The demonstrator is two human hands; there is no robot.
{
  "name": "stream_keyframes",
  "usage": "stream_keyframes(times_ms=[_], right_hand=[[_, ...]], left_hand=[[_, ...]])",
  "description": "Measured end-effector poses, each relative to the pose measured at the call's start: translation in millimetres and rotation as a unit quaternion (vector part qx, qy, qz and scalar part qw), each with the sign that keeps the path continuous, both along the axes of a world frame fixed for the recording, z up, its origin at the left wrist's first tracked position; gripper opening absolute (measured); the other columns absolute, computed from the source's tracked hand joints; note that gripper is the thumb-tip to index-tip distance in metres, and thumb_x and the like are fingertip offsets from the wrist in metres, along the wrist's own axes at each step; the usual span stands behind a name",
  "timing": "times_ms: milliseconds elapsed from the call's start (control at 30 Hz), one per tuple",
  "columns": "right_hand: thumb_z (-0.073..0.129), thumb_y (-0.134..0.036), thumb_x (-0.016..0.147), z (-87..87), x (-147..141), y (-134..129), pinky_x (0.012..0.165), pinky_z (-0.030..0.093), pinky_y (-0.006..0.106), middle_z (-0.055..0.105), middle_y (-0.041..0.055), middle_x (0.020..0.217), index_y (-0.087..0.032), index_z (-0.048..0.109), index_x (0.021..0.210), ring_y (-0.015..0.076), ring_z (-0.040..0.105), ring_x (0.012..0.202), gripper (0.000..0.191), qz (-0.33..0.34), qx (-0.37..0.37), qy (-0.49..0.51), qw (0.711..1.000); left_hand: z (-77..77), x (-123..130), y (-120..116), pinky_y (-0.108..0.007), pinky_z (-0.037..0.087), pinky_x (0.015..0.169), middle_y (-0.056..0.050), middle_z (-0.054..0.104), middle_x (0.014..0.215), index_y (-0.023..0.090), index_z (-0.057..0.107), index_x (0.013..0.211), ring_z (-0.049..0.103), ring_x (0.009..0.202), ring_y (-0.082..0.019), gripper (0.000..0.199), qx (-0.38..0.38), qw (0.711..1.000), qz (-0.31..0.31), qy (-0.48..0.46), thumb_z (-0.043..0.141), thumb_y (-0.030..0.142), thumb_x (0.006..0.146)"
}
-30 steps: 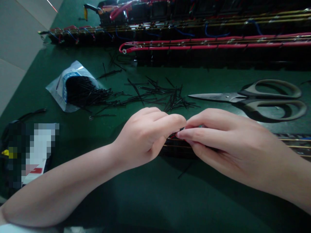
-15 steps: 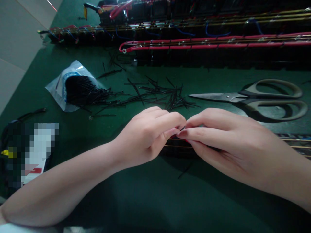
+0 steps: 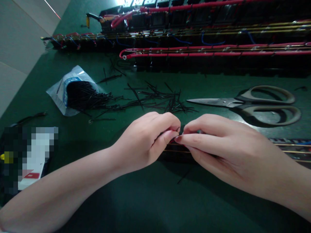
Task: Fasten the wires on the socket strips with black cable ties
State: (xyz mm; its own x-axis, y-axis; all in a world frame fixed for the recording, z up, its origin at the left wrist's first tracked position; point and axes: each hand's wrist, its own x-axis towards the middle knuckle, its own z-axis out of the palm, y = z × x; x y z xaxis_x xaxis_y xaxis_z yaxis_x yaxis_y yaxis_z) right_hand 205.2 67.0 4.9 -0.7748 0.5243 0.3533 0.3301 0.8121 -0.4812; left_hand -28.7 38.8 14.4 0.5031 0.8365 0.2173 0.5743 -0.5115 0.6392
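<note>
My left hand point(image 3: 148, 136) is closed, its thumb and curled index finger pinched together above a dark strip with brass-coloured rods point(image 3: 296, 151). Facing it, my right hand point(image 3: 223, 142) is closed too, with thumb and fingertips drawn together at the same spot. The tips of both hands nearly meet. A little red shows on the strip under them. Whatever lies between the fingertips is too small and too covered to name. Most of the strip is hidden behind my right hand. Loose black cable ties point(image 3: 155, 94) lie just beyond my hands.
Scissors point(image 3: 225, 102) lie behind my right hand, blades pointing left. An opened plastic bag point(image 3: 59, 92) spills cable ties at the left. Long dark assemblies with red cables point(image 3: 194, 55) span the back of the green table point(image 3: 136, 204). One tie point(image 3: 183, 177) lies in front.
My fingertips have parted slightly, the left hand's tips shifting a little left. The whole view has tilted up slightly, so the table's things sit lower.
</note>
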Motion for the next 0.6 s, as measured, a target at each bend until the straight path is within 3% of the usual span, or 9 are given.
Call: stream_keyframes(times_ms=[200,400,600], right_hand=[[0.05,-0.018,0.105,1.7,-0.1,-0.4,0.063,0.047,0.033,0.07,0.0062,0.096,-0.022,0.071,0.099,0.0179,0.062,0.079,0.022,0.002,0.011,0.005,1.0],[0.049,-0.016,0.104,1.2,-1.6,-0.5,0.062,0.048,0.033,0.075,0.0074,0.098,-0.024,0.072,0.1,0.0195,0.066,0.08,0.025,-0.014,0.025,-0.017,0.999],[0.051,-0.013,0.103,-1.3,-1.9,-0.4,0.063,0.045,0.032,0.074,0.0087,0.097,-0.017,0.073,0.105,0.0187,0.063,0.079,0.023,0.003,0.031,-0.004,1.0]], left_hand=[[-1.3,0.9,-0.7,-0.029,0.052,0.078,-0.003,0.071,0.096,0.018,0.064,0.101,0.064,0.089,-0.017,0.01,0.006,1.0,0.002,0.001,0.054,0.017,0.103],[-2.7,2.1,1.9,-0.024,0.048,0.067,0.0,0.068,0.087,0.019,0.064,0.093,0.062,0.081,-0.015,0.01,-0.065,0.997,0.037,0.034,0.057,0.016,0.1],[-5.4,3.8,4.5,-0.022,0.043,0.059,0.001,0.066,0.079,0.02,0.066,0.087,0.061,0.075,-0.014,0.015,-0.099,0.993,0.057,0.035,0.058,0.021,0.099]])
